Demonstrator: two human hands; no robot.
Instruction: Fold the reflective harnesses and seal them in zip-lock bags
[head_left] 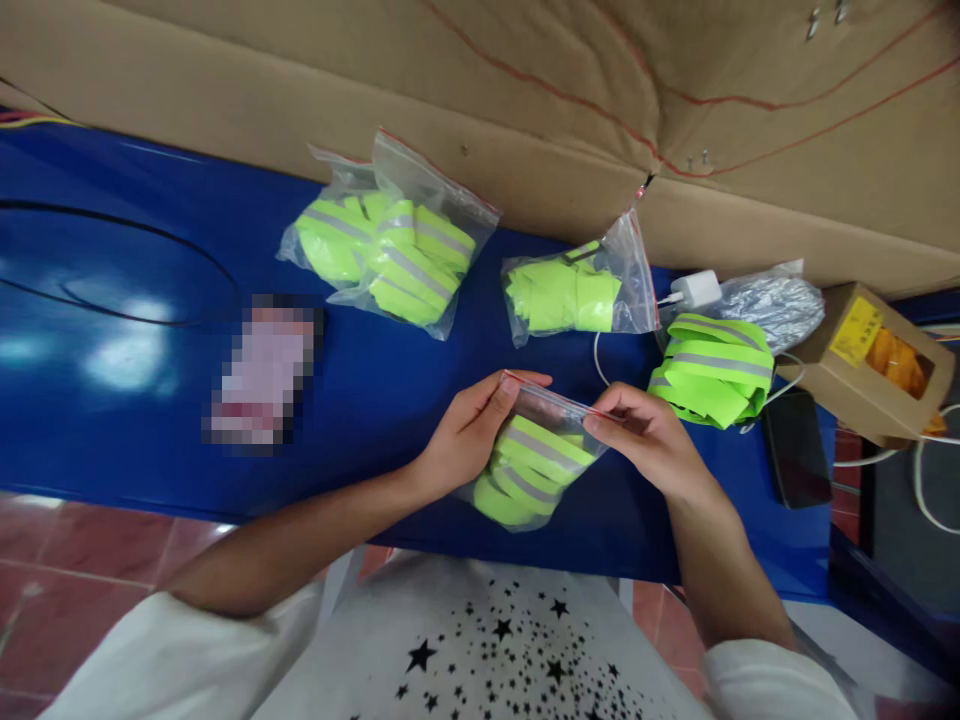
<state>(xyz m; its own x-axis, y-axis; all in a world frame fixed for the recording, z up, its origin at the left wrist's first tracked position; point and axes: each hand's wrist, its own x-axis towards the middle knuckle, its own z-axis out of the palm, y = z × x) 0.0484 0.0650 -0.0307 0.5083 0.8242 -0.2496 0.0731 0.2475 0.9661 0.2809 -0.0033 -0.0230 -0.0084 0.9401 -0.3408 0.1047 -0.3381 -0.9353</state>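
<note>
Between my hands is a clear zip bag (534,470) with folded neon yellow-green reflective strap inside, a grey stripe along it. My left hand (469,430) pinches the left end of the bag's red-lined zip edge, thumb on top. At the right end of that edge, my right hand (645,435) grips with thumb and fingers. The bag hangs tilted near the front of the blue table; whether its seal is fully pressed together cannot be made out. Just right of my right hand lies a loose coil of the same reflective strap (716,370).
Filled zip bags (420,250) lie at the back, with another filled bag (574,290) to their right. A white charger (697,290), a black phone (799,450) and a cardboard box (874,365) are at the right. A pixelated item (262,375) and black cable (172,235) are left.
</note>
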